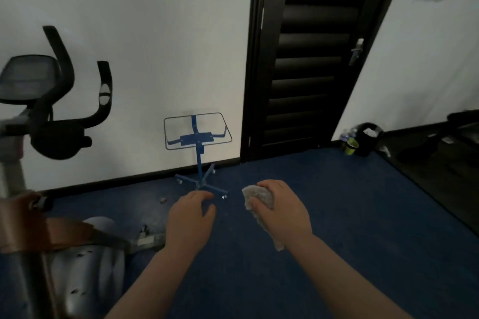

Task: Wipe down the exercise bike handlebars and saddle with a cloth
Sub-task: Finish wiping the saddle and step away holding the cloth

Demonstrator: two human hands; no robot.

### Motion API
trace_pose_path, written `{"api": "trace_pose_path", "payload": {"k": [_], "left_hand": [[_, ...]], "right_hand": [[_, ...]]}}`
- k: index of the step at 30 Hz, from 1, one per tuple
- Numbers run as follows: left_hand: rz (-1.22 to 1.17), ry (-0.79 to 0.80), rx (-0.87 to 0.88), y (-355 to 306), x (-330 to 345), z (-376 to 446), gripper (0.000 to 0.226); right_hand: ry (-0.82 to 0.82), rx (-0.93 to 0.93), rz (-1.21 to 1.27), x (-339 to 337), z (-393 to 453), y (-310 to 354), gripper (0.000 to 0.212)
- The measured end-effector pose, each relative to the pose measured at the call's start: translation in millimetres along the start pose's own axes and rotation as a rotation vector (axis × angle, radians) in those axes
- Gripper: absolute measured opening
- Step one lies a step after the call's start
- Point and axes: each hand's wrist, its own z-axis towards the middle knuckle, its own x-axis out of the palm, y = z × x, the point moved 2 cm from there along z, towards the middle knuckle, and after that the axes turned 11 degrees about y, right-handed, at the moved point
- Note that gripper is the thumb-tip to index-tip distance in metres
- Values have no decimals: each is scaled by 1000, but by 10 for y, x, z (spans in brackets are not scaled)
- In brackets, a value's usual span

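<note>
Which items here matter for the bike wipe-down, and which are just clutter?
Job: cloth bunched in right hand; handlebars; brown saddle; left hand, holding nothing.

Lying about: blue rolling stand; dark door; black bin with bottles beside it.

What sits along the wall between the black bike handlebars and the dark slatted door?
In the head view, only a blue wheeled stand with a clear rectangular top stands there, between the handlebars and door.

Exercise bike stands left, stand by wall, door right, perhaps bottles beyond.
</note>
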Motion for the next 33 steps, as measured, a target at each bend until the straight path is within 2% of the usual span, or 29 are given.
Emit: {"api": "trace_pose_path", "payload": {"k": [5,11,19,27,33], "left_hand": [[-20,-51,-31,132,17,846,27],[-35,-74,-96,471,-74,1950,23],[-49,-3,-212,819,178,3223,25],[-74,-40,-375,1264,474,4469,26],[-125,1,-505,1711,514,5070,30]], "right_hand": [[27,-70,4,66,1007,-39,26],[57,-35,63,264,2181,-93,18],[125,-27,113,496,3556,-320,19],[260,-87,99,805,5057,-629,20],[364,1,164,1309,5859,-699,15]]}}
